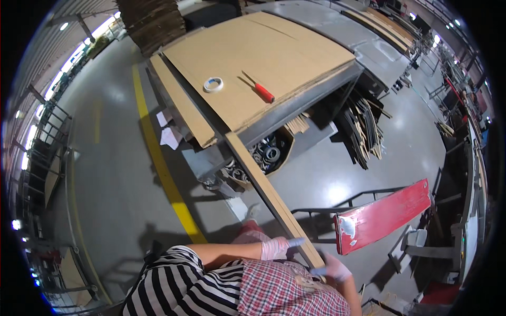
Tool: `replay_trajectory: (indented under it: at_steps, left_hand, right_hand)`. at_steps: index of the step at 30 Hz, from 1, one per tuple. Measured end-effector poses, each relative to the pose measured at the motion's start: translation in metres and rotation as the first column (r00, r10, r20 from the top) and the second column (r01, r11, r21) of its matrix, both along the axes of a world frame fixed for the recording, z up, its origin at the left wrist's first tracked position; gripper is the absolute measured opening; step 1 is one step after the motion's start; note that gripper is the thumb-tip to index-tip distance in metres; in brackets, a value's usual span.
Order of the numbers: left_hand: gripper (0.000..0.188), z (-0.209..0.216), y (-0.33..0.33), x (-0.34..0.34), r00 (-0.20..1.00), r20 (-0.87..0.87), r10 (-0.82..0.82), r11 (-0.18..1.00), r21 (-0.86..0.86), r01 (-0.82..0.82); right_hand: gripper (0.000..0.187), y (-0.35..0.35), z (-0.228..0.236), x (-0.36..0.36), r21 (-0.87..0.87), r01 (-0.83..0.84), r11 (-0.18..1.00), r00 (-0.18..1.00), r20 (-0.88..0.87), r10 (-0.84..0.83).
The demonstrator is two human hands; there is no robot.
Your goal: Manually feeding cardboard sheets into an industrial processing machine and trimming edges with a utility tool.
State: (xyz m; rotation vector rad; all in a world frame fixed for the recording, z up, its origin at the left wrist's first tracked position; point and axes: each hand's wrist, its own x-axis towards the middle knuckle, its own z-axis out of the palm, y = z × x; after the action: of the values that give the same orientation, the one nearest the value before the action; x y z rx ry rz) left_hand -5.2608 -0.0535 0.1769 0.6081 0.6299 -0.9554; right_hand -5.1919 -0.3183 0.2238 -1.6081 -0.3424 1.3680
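Brown strip (269, 190) slants from beside the table's near corner down to the person's waist. From the left, grey floor lies open on either side of a yellow line (158, 152). Narrow boards (182, 101) run along the table's (300, 105) left edge. The gloved left hand (276, 248) touches the strip's edge, whether closed I can't tell; the right hand (337, 267) grips its near end. Rightmost, a red panel (385, 217) limits elbow room.
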Motion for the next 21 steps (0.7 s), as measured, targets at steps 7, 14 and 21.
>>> replay_trajectory:
  at_steps: [7, 14, 21]
  left_hand:
    - [0.059, -0.03, 0.147, -0.015, 0.651, 0.717, -0.247, 0.681, 0.606, -0.41]
    - [0.042, 0.053, 0.442, 0.076, 0.87, 0.488, -0.072, -0.384, 0.792, -0.475]
    - [0.091, 0.005, 0.677, 0.134, 0.857, 0.358, 0.371, -0.434, 0.883, -0.18]
  right_hand:
    - [0.077, -0.174, 0.086, -0.041, -0.172, 0.551, 0.817, 0.79, -0.209, -0.576]
    - [0.043, -0.069, 0.068, 0.017, -0.022, 0.764, 0.645, 0.645, 0.071, -0.761]
    - [0.053, -0.02, -0.012, 0.079, -0.071, 0.836, 0.545, 0.541, -0.066, -0.838]
